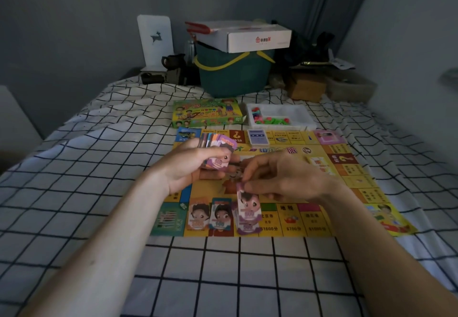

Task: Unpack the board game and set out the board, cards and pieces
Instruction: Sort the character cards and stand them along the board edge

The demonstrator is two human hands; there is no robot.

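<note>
The yellow game board [347,193] lies flat on the checked bedsheet. My left hand [195,165] grips a fanned stack of play-money notes [218,143] above the board's left part. My right hand [280,180] pinches one purple 500 note [247,205] by its top edge, just over a purple pile [247,226] at the board's near edge. Left of that pile lie an orange 2000 pile [198,214] and a teal 100 pile [221,214]. A blue card deck [258,137] sits on the board's far edge.
Behind the board are the green game box [207,112] and a white tray [300,116] holding coloured pieces. Further back stand a dark green bin [233,74] with a white carton [257,38] on top, a brown box [307,87] and dark cups.
</note>
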